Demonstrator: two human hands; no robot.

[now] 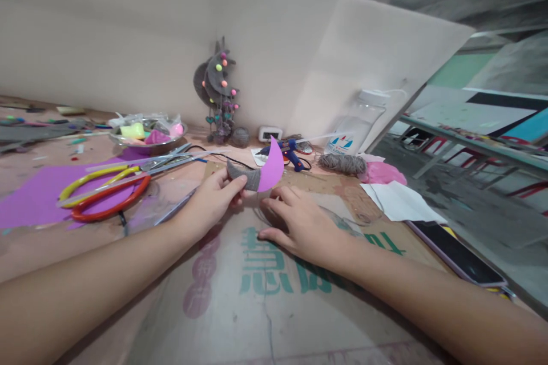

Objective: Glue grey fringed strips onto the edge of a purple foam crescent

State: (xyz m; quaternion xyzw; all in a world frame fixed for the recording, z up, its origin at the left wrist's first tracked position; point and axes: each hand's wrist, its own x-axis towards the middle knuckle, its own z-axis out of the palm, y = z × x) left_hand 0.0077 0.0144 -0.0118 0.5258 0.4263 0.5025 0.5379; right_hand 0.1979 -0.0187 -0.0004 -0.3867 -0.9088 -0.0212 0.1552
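My left hand (pixel 222 194) pinches a crescent moon cutout between thumb and fingers. One end of the crescent is wrapped in grey yarn (pixel 252 178), while its purple tip (pixel 273 168) is bare and points up. Just to the right, my right hand (pixel 295 217) hovers over the cardboard with curved fingers and the thumb apart. A thin grey strand runs from the crescent down beside the right fingers; whether they touch it I cannot tell. Beneath both hands lies a printed cardboard sheet (pixel 231 319).
Scissors (pixel 111 197) with red and yellow handles lie on purple sheet (pixel 29 194) at left. Behind stand a metal bowl (pixel 148 145), a grey moon ornament (pixel 218 85), a blue glue gun (pixel 291 154) and a bottle (pixel 355 120). A grey yarn skein (pixel 342 163) and phone (pixel 458 254) are right.
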